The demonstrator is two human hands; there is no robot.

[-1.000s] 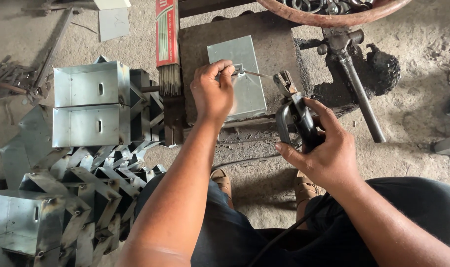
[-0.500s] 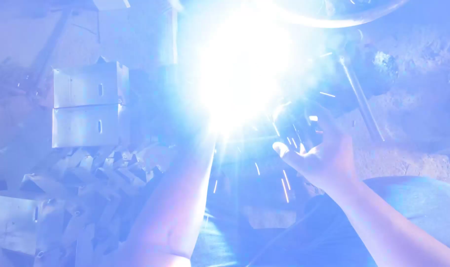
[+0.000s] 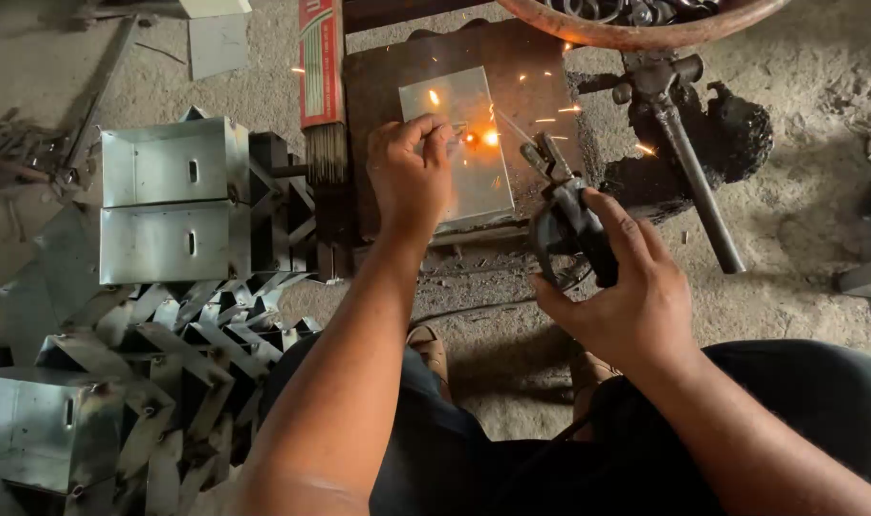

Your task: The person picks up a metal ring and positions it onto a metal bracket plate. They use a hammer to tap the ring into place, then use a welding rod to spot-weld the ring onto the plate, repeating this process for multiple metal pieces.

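My left hand (image 3: 412, 172) pinches a small metal piece (image 3: 457, 129) against a shiny sheet-metal box (image 3: 455, 143) lying on a dark steel plate (image 3: 378, 86). My right hand (image 3: 622, 287) grips a black welding electrode holder (image 3: 565, 220). Its thin rod (image 3: 512, 126) points up-left to a glowing orange spot beside my left fingertips. Sparks scatter over the box and plate.
Finished sheet-metal boxes (image 3: 173, 201) are stacked at the left, with a heap of folded metal brackets (image 3: 168, 373) below them. A red pack of welding rods (image 3: 321, 86) lies left of the plate. A rusty round rim (image 3: 646, 33) and a dark pipe (image 3: 694, 182) stand at the upper right.
One second ago the rod was off the box; then a blinding arc flash filled the view. Now the flash has died to a small glow with sparks.
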